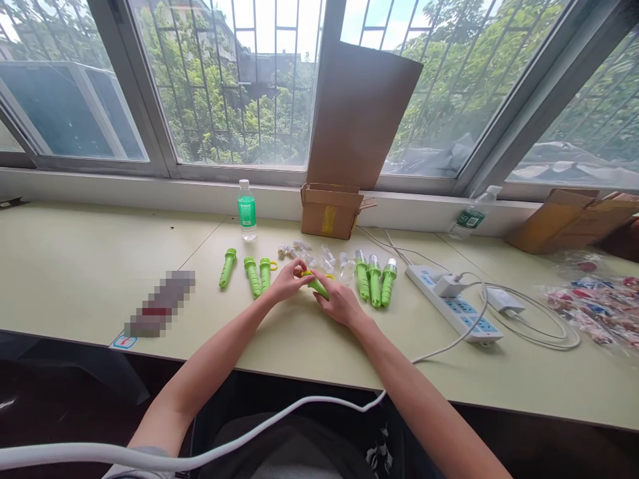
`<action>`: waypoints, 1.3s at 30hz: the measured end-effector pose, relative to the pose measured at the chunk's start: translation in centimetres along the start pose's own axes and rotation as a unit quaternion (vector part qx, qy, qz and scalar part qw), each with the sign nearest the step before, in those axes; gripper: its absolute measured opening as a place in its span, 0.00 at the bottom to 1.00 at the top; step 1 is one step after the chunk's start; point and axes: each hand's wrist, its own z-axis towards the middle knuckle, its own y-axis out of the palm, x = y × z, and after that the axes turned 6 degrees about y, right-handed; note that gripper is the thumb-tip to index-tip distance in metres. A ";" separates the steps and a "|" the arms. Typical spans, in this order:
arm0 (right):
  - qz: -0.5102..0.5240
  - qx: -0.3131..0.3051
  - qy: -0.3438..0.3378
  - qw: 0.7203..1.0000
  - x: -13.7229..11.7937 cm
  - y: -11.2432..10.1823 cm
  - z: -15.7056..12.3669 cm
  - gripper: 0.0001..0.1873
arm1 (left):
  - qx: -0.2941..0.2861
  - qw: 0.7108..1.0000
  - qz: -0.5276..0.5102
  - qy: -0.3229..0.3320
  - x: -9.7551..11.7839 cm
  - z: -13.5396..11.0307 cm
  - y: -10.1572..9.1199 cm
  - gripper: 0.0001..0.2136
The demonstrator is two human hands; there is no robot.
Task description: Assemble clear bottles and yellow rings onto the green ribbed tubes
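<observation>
My right hand (pixel 339 301) is closed around a green ribbed plastic handle (pixel 319 287), held at a slant above the table. At its upper end, my left hand (pixel 288 279) pinches a yellow ring (pixel 306 273); the fingers partly hide the joint. To the left lie a lone green handle (pixel 228 269) and two more side by side, one with a yellow ring (pixel 273 265) at its top. On the right are three green handles with clear caps (pixel 374 283). Small clear plastic parts (pixel 327 257) are scattered just beyond my hands.
Behind the parts stand a bottle with a green label (pixel 247 211) and an open cardboard box (pixel 327 211). A power strip (pixel 454 306) with chargers and loose cables lies right, near bagged items (pixel 599 309). A white cable (pixel 279 416) crosses before my lap.
</observation>
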 end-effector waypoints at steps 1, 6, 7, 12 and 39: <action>0.002 0.000 -0.001 1.000 0.0 0.0 0.0 0.33 | 0.001 1.000 0.001 0.001 0.0 0.0 0.0 0.17; 0.013 0.008 -0.006 1.000 0.1 0.1 0.0 0.33 | -0.001 1.000 0.006 0.004 -0.2 0.0 0.0 0.17; 0.015 0.009 -0.006 1.000 0.1 0.1 0.0 0.33 | -0.001 1.000 0.006 0.003 -0.2 0.0 -0.1 0.17; 0.022 0.013 -0.004 1.000 0.2 0.2 0.0 0.33 | 0.003 1.000 0.014 -0.003 -0.5 0.1 0.0 0.18; 0.023 0.001 0.015 1.000 0.0 -0.1 0.1 0.30 | 0.017 0.999 0.028 -0.025 -0.9 0.1 0.3 0.17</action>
